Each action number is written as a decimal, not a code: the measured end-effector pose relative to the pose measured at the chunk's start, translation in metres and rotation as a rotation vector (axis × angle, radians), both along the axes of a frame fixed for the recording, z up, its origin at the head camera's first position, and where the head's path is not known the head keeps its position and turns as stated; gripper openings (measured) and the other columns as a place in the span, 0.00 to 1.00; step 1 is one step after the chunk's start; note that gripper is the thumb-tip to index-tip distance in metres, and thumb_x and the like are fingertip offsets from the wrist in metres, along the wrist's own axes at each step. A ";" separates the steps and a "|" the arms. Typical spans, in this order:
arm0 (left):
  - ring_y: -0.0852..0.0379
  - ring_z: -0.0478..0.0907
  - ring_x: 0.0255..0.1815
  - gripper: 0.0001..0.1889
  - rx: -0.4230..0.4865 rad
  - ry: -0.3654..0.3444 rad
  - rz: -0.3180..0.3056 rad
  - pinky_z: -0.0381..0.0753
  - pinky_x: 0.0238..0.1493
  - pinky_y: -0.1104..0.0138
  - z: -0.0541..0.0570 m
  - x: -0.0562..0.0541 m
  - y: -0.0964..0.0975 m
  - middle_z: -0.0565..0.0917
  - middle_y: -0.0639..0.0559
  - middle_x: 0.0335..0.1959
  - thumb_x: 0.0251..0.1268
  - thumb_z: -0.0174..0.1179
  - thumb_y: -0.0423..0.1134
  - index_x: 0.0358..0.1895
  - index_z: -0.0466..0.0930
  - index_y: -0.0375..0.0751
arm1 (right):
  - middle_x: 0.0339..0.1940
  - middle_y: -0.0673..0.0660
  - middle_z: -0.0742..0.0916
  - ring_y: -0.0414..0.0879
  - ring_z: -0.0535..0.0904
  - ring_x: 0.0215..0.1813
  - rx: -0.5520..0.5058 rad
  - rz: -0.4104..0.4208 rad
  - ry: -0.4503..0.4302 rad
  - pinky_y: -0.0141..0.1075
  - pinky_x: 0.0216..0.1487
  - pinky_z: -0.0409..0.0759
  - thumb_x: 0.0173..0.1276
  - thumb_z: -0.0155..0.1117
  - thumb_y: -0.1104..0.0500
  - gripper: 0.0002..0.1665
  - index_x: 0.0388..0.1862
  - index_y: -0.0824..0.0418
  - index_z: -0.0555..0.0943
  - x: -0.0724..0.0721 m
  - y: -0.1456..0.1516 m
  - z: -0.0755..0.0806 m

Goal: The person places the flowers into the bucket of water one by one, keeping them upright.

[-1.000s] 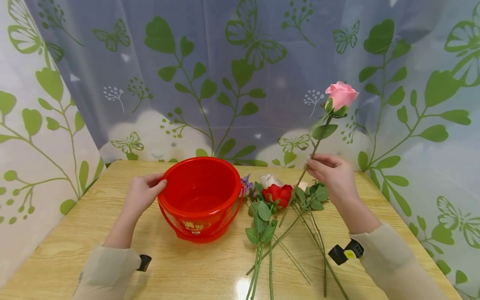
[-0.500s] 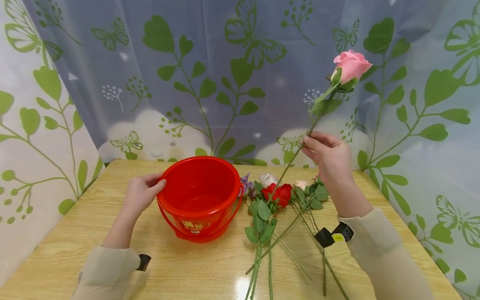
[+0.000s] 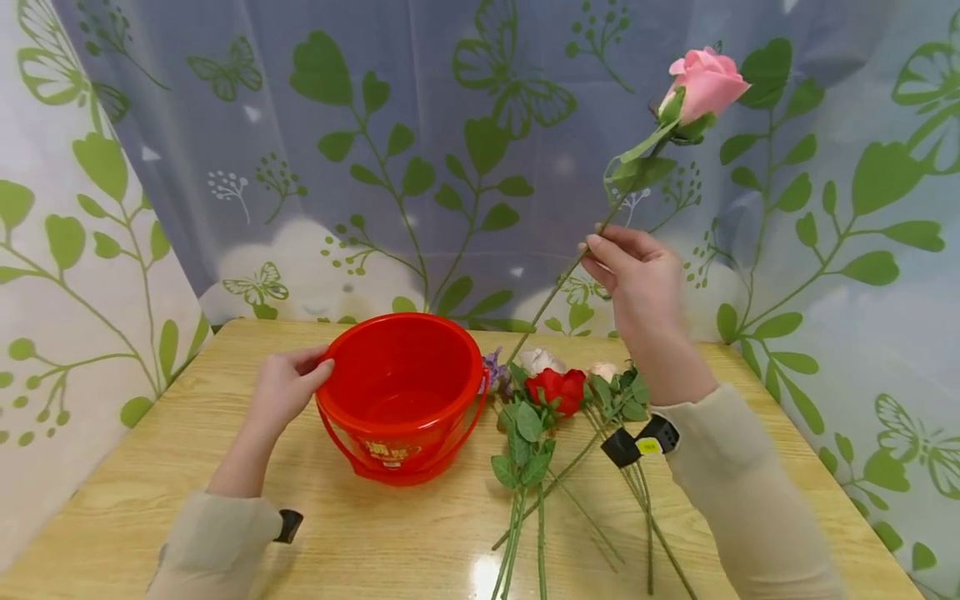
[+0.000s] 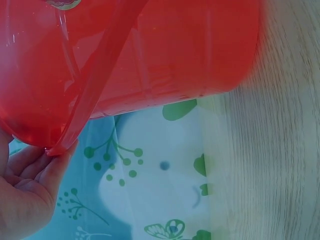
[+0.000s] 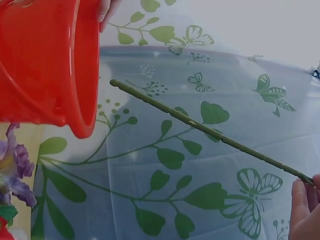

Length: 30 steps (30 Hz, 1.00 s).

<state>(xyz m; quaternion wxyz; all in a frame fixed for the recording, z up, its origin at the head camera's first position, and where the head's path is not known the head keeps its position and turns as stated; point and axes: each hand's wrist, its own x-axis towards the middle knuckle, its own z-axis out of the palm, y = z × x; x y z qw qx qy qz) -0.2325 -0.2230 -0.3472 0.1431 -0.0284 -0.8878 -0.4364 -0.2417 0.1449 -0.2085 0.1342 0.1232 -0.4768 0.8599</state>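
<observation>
Step in hand, as judged: bringing the pink rose (image 3: 705, 87) to the bucket (image 3: 401, 354), with nothing yet inside the latter. Right hand (image 3: 648, 275) pinches the rose's stem partway down between thumb and fingertips; bloom held high over the bench's right half, leaning right, cut end low and to the left. In the right wrist view that end hangs free, near the bucket's rim but apart from it. Left hand (image 3: 281, 387) pinches the left side of the rim. Bucket upright on the bench (image 3: 337, 533), left of its middle and towards the far edge. Next move would call for shifting the stem's end left over the opening, tipping it steeper, then lowering; the long stem may catch the rim if brought in too flat. Materials: bucket glossy, smooth red plastic, round, tapering to the base; strap-like handle slung down the front, gold print on the wall. Rose petals matt, probably fabric; stem slender, green, knobbly, likely stiff. On the bench right of the bucket: red rose (image 3: 556, 390), white bloom (image 3: 542, 360), peach bloom (image 3: 602, 371) and ruffled purple flower (image 3: 493, 371), heads towards the far edge, bare stems crossing towards the near edge.
</observation>
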 end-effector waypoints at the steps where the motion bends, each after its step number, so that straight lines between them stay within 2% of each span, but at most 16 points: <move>1: 0.45 0.76 0.42 0.18 0.001 0.001 0.001 0.78 0.38 0.61 0.000 0.000 0.000 0.78 0.34 0.44 0.61 0.53 0.36 0.51 0.74 0.27 | 0.31 0.59 0.81 0.48 0.80 0.32 -0.001 0.001 0.004 0.35 0.39 0.78 0.52 0.63 0.73 0.04 0.28 0.68 0.81 -0.001 -0.004 0.001; 9: 0.45 0.77 0.41 0.18 0.003 0.011 0.003 0.79 0.37 0.62 -0.001 0.000 -0.001 0.79 0.35 0.43 0.60 0.54 0.36 0.50 0.74 0.27 | 0.27 0.56 0.82 0.45 0.81 0.29 0.043 0.001 0.000 0.33 0.37 0.79 0.53 0.61 0.74 0.09 0.24 0.63 0.82 -0.006 -0.037 0.004; 17: 0.46 0.77 0.41 0.18 -0.001 0.000 0.005 0.78 0.38 0.60 -0.001 0.000 0.000 0.79 0.35 0.43 0.60 0.54 0.36 0.51 0.74 0.28 | 0.24 0.54 0.83 0.44 0.81 0.29 0.135 0.010 -0.024 0.38 0.39 0.79 0.54 0.60 0.74 0.09 0.23 0.61 0.81 -0.013 -0.065 -0.006; 22: 0.45 0.77 0.41 0.18 0.002 0.005 0.000 0.79 0.38 0.60 0.000 0.000 0.001 0.79 0.35 0.43 0.60 0.54 0.35 0.51 0.74 0.27 | 0.25 0.54 0.82 0.45 0.80 0.31 0.224 0.015 -0.034 0.38 0.40 0.78 0.55 0.60 0.72 0.05 0.32 0.69 0.80 -0.015 -0.080 -0.015; 26: 0.45 0.77 0.41 0.17 0.007 0.017 -0.002 0.79 0.38 0.60 0.000 0.001 0.001 0.79 0.35 0.43 0.60 0.53 0.35 0.50 0.74 0.27 | 0.28 0.56 0.82 0.50 0.80 0.35 0.295 0.029 -0.038 0.39 0.41 0.78 0.56 0.61 0.71 0.12 0.40 0.75 0.77 -0.017 -0.091 -0.023; 30: 0.45 0.77 0.40 0.17 0.006 0.030 -0.003 0.79 0.37 0.60 -0.001 0.000 0.000 0.79 0.35 0.43 0.60 0.53 0.34 0.50 0.74 0.26 | 0.29 0.56 0.82 0.51 0.80 0.36 0.356 0.035 -0.046 0.38 0.41 0.78 0.56 0.61 0.70 0.13 0.41 0.75 0.77 -0.018 -0.098 -0.031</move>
